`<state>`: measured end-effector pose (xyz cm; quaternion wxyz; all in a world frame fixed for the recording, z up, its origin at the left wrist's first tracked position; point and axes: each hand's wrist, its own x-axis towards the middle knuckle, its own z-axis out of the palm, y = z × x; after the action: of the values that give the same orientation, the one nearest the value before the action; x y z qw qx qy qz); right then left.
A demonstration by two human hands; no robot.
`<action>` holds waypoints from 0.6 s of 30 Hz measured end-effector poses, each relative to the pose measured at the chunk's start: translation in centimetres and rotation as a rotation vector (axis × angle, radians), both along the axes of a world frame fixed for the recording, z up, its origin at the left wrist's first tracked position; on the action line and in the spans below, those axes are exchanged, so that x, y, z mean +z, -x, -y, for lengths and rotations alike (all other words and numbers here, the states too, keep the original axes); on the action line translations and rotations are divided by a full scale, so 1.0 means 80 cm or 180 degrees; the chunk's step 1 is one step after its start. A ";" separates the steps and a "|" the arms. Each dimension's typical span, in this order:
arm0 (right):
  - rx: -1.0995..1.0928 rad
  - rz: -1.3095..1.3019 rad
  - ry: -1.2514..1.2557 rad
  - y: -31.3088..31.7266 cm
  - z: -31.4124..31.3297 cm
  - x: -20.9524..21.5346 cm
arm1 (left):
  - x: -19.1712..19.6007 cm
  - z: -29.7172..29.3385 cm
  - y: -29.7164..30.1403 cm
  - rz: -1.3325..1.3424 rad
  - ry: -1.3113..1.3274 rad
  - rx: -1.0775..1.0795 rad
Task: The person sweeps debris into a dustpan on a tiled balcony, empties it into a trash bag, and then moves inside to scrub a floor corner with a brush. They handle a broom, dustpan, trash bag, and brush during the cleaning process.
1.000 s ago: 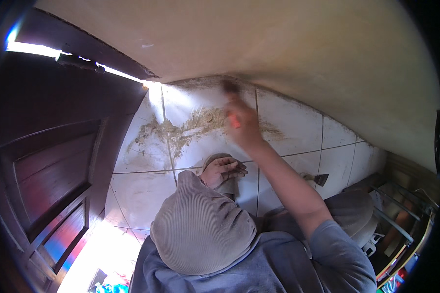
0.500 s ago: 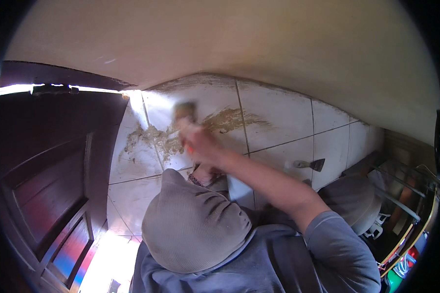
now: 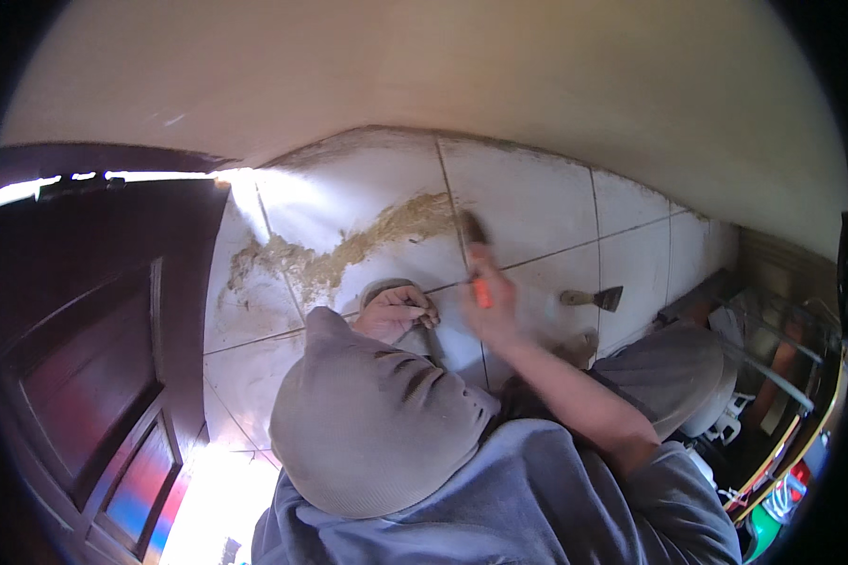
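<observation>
The right hand (image 3: 492, 299) is gripping an orange-handled brush (image 3: 475, 247), sweeping sandy debris (image 3: 367, 243) lying just left of it on the floor tiles (image 3: 537, 202). The left hand (image 3: 398, 311) is resting curled on the floor, seemingly empty. Next stroke needs gathering the debris.

The person wears a grey-blue short-sleeved shirt (image 3: 537, 499), its cloth creased across the shoulders, and greyish-tan trousers (image 3: 367, 414), one leg marked with a few dark smudges. The right sleeve ends above the elbow; both forearms and hands are bare, without gloves.
</observation>
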<state>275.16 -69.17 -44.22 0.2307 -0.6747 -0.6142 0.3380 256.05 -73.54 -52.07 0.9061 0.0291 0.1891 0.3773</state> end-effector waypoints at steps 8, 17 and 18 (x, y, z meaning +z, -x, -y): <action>0.0395 0.0621 -0.0779 -0.131 -0.043 0.019 | 0.025 -0.032 0.021 -0.0628 0.0035 0.0117; 0.0105 0.0748 -0.0836 -0.178 -0.030 -0.002 | 0.091 -0.154 -0.034 -0.2840 0.0162 -0.0309; -0.0029 0.0949 -0.1174 -0.182 -0.021 0.003 | 0.094 -0.166 -0.050 -0.2870 -0.0022 -0.0560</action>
<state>289.69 -67.53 -43.98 0.2583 -0.6664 -0.6898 0.1157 260.08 -60.26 -44.54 0.7619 0.2094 0.5601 0.2491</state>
